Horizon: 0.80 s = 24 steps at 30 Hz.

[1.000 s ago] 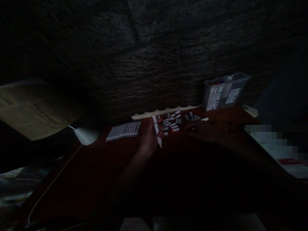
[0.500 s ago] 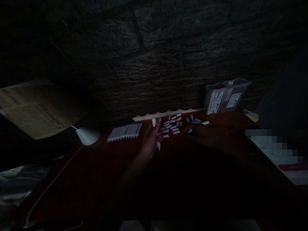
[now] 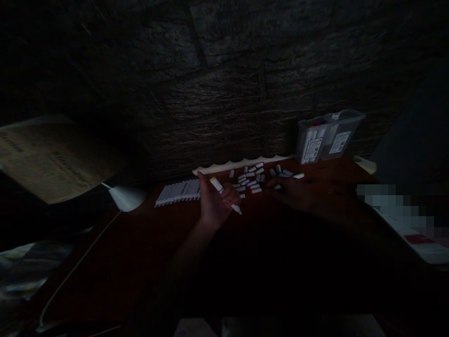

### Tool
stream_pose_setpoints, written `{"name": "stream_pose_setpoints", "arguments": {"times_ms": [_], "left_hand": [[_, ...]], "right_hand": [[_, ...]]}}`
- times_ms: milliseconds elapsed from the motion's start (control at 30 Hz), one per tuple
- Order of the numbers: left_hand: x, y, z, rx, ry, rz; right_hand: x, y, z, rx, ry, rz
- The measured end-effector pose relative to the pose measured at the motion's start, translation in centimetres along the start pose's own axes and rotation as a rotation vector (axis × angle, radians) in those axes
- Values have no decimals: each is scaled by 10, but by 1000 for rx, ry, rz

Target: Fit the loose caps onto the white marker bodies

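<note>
One white marker (image 3: 225, 195) is gripped slantwise in the left hand (image 3: 213, 204) near the worktop's (image 3: 140, 243) back edge, while the right hand (image 3: 293, 193), its grip indiscernible, rests by loose caps (image 3: 250, 178); labels stay unreadable.

White cylindrical plastic marker with yellow tip (image 3: 224, 194): gripped across left palm, tilted, yellow end up-left, other end low-right. Small scattered white plastic marker caps with coloured bands (image 3: 253, 180): loose on dark red tabletop, just beyond.
</note>
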<state>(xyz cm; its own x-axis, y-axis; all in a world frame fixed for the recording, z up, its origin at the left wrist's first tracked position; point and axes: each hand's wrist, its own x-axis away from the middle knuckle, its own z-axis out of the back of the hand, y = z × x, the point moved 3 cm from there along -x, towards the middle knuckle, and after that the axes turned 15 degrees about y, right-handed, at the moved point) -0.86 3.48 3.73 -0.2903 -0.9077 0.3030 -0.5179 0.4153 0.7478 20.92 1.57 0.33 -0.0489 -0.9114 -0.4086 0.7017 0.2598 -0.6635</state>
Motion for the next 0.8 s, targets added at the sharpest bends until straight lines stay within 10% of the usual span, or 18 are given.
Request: {"name": "stream_pose_setpoints", "arguments": {"times_ms": [800], "left_hand": [[-7,-4,2,114,14,-50]], "right_hand": [[-2,-3,5,130,35,-90]]}}
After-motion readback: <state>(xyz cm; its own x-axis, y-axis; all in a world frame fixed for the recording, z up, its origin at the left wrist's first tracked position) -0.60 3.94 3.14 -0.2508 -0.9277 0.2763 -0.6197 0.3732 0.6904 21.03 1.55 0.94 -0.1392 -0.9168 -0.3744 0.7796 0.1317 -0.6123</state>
